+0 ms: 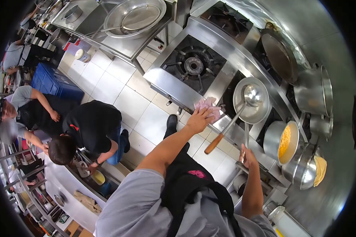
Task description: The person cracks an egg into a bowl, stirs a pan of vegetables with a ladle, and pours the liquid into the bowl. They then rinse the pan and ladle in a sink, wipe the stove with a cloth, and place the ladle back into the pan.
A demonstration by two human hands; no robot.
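Note:
My left hand (200, 119) is on a crumpled pink cloth (208, 108) at the stove's front edge, with its fingers bent over the cloth. My right hand (248, 157) is closed around the end of the handle of a frying pan (239, 92), which is over a front burner. A ladle (252, 96) rests in the pan, its wooden handle (214, 143) sticking out past the stove edge between my hands. Part of my right hand's grip is hidden.
A stove burner (194, 66) is to the left. Behind the pan stand a dark pan (279, 55), a tall pot (313, 91) and a pot of yellow-orange food (284, 144). To the left, one person bends over a counter (67, 185), near another person (21, 104).

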